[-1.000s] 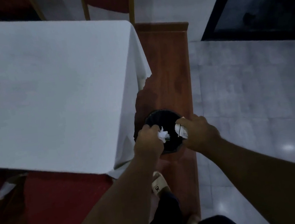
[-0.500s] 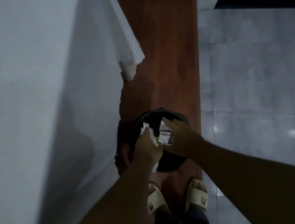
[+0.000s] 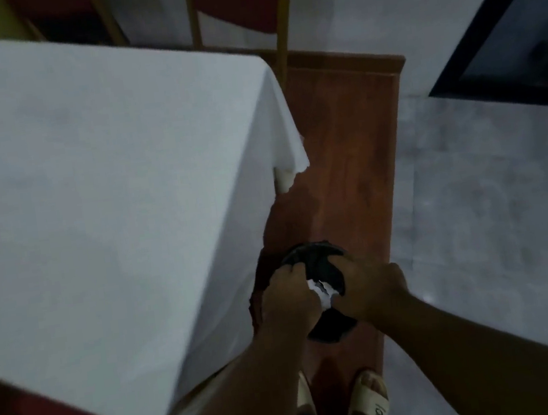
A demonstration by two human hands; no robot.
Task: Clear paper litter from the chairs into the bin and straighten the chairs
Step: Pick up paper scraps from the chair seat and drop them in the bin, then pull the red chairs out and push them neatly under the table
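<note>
A worktop draped in a smooth white cloth (image 3: 99,201) fills the left, its hanging corner just beside a small round black bin (image 3: 318,271) on the brown wooden floor strip (image 3: 348,150). Above the bin's mouth, the left hand (image 3: 289,303) and right hand (image 3: 367,290) meet, both grips curled around crumpled white paper (image 3: 321,293). A red chair with a wooden frame (image 3: 237,1) stands beyond the worktop. Beige sandals (image 3: 370,399) show below.
</note>
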